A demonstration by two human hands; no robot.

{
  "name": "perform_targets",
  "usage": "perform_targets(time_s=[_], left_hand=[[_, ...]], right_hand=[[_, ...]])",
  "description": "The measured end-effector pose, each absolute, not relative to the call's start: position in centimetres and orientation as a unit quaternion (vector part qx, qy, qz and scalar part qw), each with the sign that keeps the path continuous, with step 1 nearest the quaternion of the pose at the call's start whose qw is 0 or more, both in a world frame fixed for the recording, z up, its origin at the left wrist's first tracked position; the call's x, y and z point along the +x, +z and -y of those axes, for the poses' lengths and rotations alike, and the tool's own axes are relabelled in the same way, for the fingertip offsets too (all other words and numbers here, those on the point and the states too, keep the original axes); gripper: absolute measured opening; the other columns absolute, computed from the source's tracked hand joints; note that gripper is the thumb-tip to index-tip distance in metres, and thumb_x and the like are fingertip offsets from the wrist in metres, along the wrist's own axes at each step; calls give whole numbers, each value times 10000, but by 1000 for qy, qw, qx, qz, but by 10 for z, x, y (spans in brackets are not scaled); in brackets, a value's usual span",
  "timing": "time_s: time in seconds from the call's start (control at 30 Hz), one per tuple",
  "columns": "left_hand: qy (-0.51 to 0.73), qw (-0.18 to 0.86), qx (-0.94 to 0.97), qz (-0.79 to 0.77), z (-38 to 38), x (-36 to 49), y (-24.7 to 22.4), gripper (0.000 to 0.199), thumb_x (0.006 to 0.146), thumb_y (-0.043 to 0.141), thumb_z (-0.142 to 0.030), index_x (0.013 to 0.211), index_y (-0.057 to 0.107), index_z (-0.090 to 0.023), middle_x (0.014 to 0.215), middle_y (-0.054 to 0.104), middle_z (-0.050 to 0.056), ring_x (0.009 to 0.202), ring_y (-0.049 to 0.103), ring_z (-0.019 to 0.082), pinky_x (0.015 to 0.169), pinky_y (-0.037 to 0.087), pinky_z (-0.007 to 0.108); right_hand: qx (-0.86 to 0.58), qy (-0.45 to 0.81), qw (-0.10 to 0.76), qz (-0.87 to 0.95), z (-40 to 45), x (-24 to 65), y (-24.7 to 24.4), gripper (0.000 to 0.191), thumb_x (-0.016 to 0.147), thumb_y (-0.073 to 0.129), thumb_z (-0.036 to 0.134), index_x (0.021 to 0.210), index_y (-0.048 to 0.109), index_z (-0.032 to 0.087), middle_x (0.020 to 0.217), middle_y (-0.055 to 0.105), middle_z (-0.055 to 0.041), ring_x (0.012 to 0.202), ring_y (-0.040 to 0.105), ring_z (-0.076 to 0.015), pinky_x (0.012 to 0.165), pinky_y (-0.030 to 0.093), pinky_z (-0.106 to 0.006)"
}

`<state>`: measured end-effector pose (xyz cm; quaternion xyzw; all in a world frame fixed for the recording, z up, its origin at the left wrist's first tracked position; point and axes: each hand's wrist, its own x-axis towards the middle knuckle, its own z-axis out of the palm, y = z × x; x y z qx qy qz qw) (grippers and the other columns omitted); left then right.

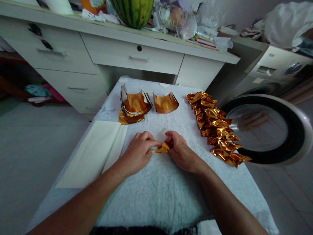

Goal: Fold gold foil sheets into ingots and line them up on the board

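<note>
Head view, and both hands are in close: left hand [141,147] and right hand [180,149] each pinch an end of the gold foil piece [163,148], low over the table's middle, apparently to hold its folds from both sides. Curved foil sheets [135,103] sit just beyond, probably for easy reach; crumpled foil pieces [218,132] line up on the right, seemingly parked clear of the hands. White paper [94,153] lies left. Beneath, a pale, wrinkled cloth [149,199]; around it, white drawers [132,54], a watermelon [134,13] above, and an open washing-machine door [304,130] at right!
</note>
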<state>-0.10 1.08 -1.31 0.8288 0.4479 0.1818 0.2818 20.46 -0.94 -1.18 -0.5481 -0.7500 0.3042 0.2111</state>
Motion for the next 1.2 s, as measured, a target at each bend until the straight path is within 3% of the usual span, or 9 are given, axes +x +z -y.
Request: perform_targets(time_s=[0.1,0.23,0.4,0.6,1.07,1.2], left_hand=[[178,285,830,-445,-11,-1,-12,415,810,531,-47,1110,718,-265,1023,568,41,1010,475,224,945,419,406],[180,292,826,-448,-12,-1,-13,478,795,471,-7,1120,715,-260,1037,559,41,1026,474,214,964,420,398],[179,294,820,-456,-12,0,-13,526,748,455,21,1095,720,-271,1022,561,26,1014,477,206,958,426,391],[205,269,827,-450,-12,1,-18,276,822,621,-148,1041,739,-269,983,576,32,982,495,223,915,431,395],[204,254,825,-462,-13,3,-21,321,807,614,-105,1032,740,-295,984,580,30,982,501,224,923,441,394],[204,252,826,-460,-13,2,-21,323,807,604,-110,1033,738,-297,983,581,30,976,503,225,916,446,392]], right_hand=[[-570,282,208,743,11,200,-13,464,803,552,143,1238,397,188,1064,584,-69,1007,501,-238,923,387,-443],[-596,222,213,742,12,191,-15,462,806,631,301,1200,427,174,1046,599,-82,980,514,-254,887,395,-441],[-603,187,212,746,12,187,-19,441,797,623,316,1176,446,176,1029,606,-85,946,519,-258,859,404,-431],[-608,176,210,745,12,186,-20,439,806,600,315,1188,449,159,1033,603,-97,939,518,-262,858,405,-441],[-596,188,215,750,13,188,-16,531,779,546,199,1289,408,158,1021,590,-73,946,512,-243,853,392,-411],[-608,176,208,746,14,184,-19,523,817,558,306,1281,409,118,1051,582,-110,959,502,-265,862,392,-436]])
